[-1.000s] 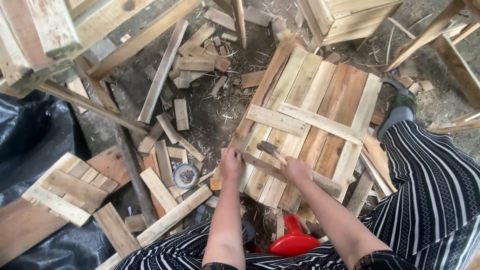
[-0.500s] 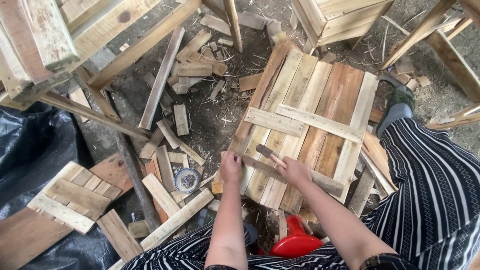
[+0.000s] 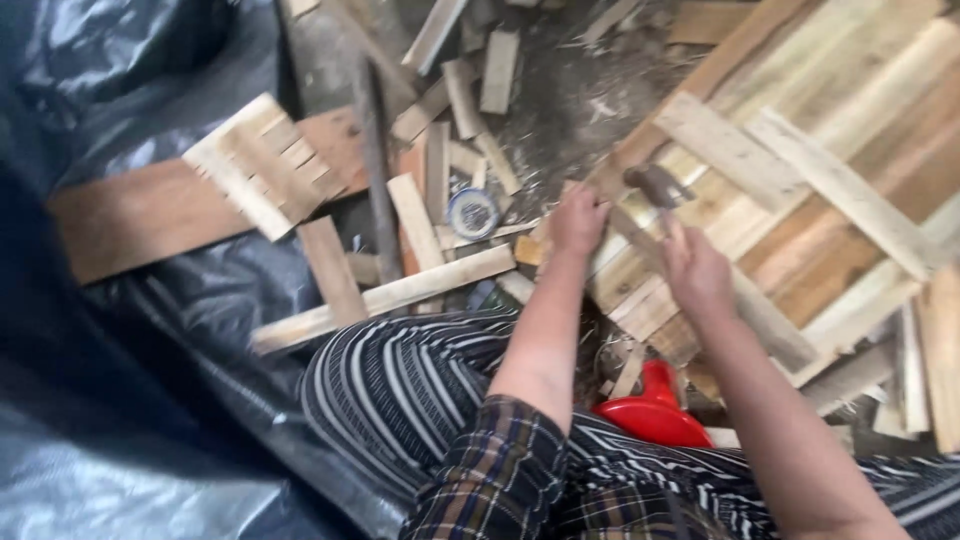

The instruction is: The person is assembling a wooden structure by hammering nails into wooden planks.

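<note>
This looks like a rough outdoor place for wood work. The ground is dirt with wood chips all over it. Short wooden slats (image 3: 420, 215) and long boards (image 3: 160, 210) lie everywhere. A big panel of nailed planks (image 3: 800, 190) lies flat. A black plastic sheet (image 3: 130, 400) covers one side. A hammer (image 3: 660, 190) is here too.

Count: 2 hands, left hand (image 3: 578, 220) and right hand (image 3: 697, 272). 1 hammer (image 3: 657, 186). 1 large slatted wooden panel (image 3: 800, 190). 1 small slatted panel (image 3: 255, 160). 1 round tin (image 3: 472, 213). 1 red plastic object (image 3: 655, 410). 1 black tarp (image 3: 120, 400). Loose wood offcuts too many to count.
</note>
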